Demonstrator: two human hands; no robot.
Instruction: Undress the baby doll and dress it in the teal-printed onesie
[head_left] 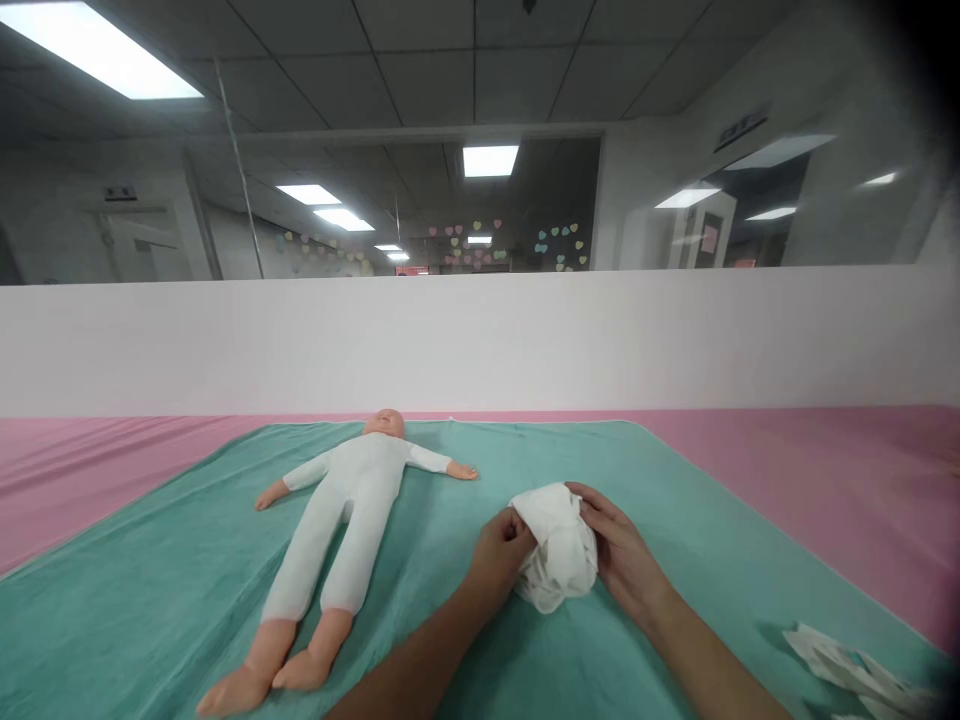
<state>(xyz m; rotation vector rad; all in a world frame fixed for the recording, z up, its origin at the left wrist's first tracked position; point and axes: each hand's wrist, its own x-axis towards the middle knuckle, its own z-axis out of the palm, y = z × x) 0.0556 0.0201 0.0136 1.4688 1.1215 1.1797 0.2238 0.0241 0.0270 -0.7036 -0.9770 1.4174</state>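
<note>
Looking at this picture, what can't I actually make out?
In the head view:
- Inside of the white bundle: hidden by its own folds.
- Some fingertips of the left hand and right hand: hidden by the bundle.
- Full shape of the pale crumpled item at lower right: lost at the dark, blurred corner.
- Any writing on the heart-shaped notes: too small.
- The doll's facial details: too small and foreshortened.

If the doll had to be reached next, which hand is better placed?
Probably the left hand: it is nearer the doll, while the right hand is on the other side of the cloth. Both hold the cloth, so the left may need to let go first.
</note>
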